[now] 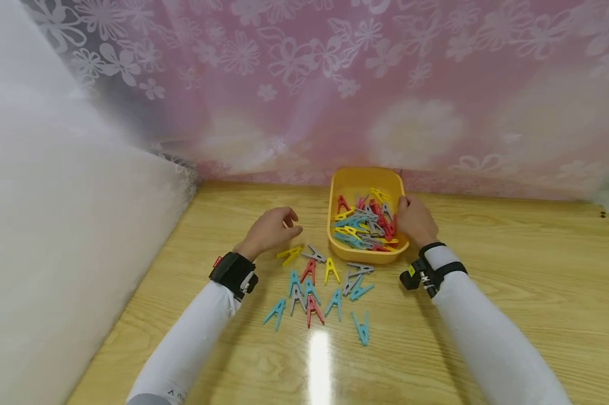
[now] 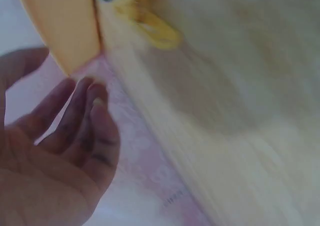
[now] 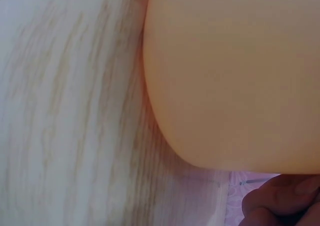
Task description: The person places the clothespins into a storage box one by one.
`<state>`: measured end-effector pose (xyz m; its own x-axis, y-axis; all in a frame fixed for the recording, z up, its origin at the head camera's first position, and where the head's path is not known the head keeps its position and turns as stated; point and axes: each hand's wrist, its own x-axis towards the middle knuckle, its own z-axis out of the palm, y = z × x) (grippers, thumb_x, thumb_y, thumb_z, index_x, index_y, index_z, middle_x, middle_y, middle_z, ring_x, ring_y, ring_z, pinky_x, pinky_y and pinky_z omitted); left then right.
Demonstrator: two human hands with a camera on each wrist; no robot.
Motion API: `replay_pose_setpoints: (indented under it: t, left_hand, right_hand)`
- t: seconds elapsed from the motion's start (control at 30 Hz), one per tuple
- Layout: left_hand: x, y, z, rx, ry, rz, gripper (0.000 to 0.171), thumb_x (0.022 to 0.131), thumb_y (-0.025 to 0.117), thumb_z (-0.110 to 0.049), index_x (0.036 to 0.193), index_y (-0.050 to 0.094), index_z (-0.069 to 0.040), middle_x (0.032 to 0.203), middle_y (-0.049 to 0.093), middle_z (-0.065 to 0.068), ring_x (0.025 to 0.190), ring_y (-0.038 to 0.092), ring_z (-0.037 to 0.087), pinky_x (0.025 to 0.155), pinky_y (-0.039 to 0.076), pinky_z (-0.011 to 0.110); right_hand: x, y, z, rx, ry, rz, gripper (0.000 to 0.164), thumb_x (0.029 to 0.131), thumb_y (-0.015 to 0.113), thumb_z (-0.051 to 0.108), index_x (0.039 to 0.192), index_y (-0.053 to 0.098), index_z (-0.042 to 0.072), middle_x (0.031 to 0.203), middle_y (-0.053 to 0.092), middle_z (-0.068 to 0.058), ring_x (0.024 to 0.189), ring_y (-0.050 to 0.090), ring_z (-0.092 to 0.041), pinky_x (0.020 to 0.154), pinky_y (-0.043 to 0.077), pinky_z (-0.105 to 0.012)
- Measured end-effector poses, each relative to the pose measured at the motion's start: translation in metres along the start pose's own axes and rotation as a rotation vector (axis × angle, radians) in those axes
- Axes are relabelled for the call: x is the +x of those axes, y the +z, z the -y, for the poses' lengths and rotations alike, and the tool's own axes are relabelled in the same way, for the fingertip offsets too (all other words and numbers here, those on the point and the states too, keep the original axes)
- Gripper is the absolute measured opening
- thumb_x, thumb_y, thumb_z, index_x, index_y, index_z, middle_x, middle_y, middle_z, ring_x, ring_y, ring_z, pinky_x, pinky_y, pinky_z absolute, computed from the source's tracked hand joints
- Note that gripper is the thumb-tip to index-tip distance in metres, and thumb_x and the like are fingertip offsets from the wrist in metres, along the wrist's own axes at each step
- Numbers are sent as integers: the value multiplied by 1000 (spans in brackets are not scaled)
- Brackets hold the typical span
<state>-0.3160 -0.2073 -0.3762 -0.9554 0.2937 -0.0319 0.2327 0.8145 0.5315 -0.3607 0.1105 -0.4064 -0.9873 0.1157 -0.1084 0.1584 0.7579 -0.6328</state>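
My right hand (image 1: pixel 416 219) grips the right side of a yellow-orange plastic basket (image 1: pixel 366 175), its curled fingers also visible at the bottom corner of the right wrist view. Inside lie many clothespins (image 1: pixel 357 229) in red, yellow, blue and grey. Left of the basket, my left hand (image 1: pixel 273 229) hovers over the table with fingers loosely bent and nothing between them; the left wrist view shows the same bare palm (image 2: pixel 50 171). Just below that hand lies a yellow clothespin (image 1: pixel 289 255), with a grey clothespin (image 1: pixel 314 254) beside it.
Several more clothespins lie scattered in front of the basket, among them a red clothespin (image 1: pixel 312 310) and a blue clothespin (image 1: pixel 361 328) nearest me. The wooden table (image 1: pixel 517 264) meets a pink flowered curtain (image 1: pixel 304 112) behind and a white wall (image 1: pixel 71 214) at left.
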Motion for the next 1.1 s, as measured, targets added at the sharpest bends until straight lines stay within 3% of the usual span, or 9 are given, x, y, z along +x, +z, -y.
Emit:
replay_pose_setpoints:
  t: [0.2,0.33,0.6,0.8,0.97,1.1]
  left_hand:
    - [-23,1,22,36,-44,107,44,88,68,-37,115,61,-3,106,62,11,91,59,23,79,47,39]
    - [-32,7,30,79,-50,118,47,81,75,-42,108,64,-5,99,62,6,87,58,19,79,47,37]
    - [-39,17,31,169,-26,80,29,80,77,-27,99,67,-7,88,58,1,75,53,16,72,46,34]
    - [-37,13,30,124,-63,10,27,83,73,-26,101,67,-7,87,62,1,74,56,15,70,47,33]
    - [-25,7,20,20,-29,-108,31,86,71,-31,105,68,-7,90,64,1,76,58,15,66,47,32]
    - [-10,6,2,-29,13,-200,34,86,70,-35,107,68,-8,91,64,2,75,57,16,63,46,31]
  right_hand:
    - [3,-1,-3,-4,-13,-8,51,104,17,40,112,49,2,87,49,-15,76,51,-30,55,34,-34]
    - [3,-2,-2,0,-9,-7,50,104,18,40,112,49,2,86,49,-15,74,51,-29,55,34,-34]
    - [1,-3,-1,-6,1,7,53,104,16,40,120,47,1,91,51,-17,78,53,-31,57,36,-35]
    - [2,-3,-1,-7,15,19,55,104,15,41,124,46,0,94,51,-18,80,53,-31,57,37,-34]
    - [2,-4,-3,14,-3,22,49,104,19,40,113,47,1,85,49,-15,69,51,-28,54,37,-32]
    - [5,-7,-10,113,-61,50,45,103,24,40,100,47,1,77,45,-12,60,46,-23,52,37,-30]
